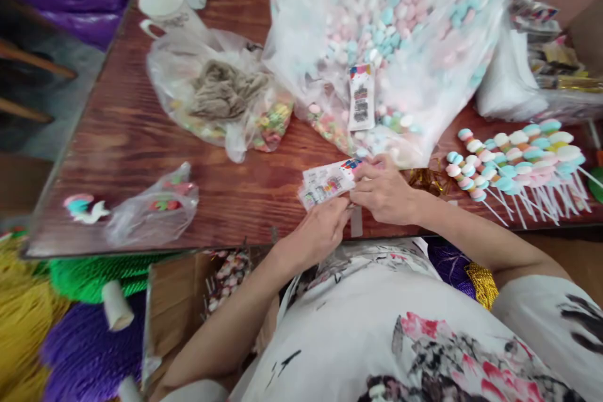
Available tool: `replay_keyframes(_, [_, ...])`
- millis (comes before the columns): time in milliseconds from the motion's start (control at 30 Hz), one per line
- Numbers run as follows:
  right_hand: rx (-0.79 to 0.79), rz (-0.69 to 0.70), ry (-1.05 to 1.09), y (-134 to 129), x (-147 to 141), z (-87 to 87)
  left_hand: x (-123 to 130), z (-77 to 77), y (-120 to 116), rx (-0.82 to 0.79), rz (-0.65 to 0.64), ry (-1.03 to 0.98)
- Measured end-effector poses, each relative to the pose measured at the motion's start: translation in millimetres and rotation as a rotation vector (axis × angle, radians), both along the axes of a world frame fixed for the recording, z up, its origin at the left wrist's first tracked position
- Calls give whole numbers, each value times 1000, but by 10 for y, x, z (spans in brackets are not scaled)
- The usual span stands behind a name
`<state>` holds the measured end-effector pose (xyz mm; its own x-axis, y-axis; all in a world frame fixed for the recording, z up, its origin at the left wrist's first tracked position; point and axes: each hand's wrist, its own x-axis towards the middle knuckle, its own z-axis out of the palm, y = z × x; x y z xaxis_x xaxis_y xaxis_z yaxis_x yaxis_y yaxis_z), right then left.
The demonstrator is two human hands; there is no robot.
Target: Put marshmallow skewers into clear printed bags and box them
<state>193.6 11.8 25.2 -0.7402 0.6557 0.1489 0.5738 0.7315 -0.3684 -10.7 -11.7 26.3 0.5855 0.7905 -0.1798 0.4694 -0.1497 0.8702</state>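
Near the table's front edge, my left hand (325, 223) and my right hand (385, 191) meet with bent, closed fingers. What their fingertips pinch is hidden. Several small printed packets (325, 185) lie fanned out just beyond my left hand, their right ends beside my right fingers. Below the fingertips a narrow pale strip (357, 222) lies at the table edge. Behind the hands, another printed packet (362, 97) rests on a big clear bag (391, 6) of pink, white and blue candies. To the right is a pile of candy skewers (527, 157) on white sticks.
A smaller plastic bag (174, 100) holds candies, with a brown cloth (226, 89) on top. Behind it stands a white mug (166, 9). At the left lie a small candy bag (157, 210) and a tail-shaped candy piece (85, 207). Bundles of cord (94, 345) sit below the table.
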Motion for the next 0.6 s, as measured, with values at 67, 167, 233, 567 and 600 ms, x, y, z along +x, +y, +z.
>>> replay_keyframes(67, [-44,-71,-107,-78,-66,19,18,-80,0,168,41,127])
replay_keyframes(167, [179,-253,-58,-252,-134,29,-23,-153,53,23,94,81])
replay_keyframes(233, [354,-222,33,-372,-135,-7,-87,-157,90,-332,108,-33])
replay_keyframes(567, [257,68,16,-525,70,-302,-38,-66,4,-606,-219,14])
replay_keyframes(600, [177,19,4,-552,76,-306,-8,-45,-6,-436,-252,51])
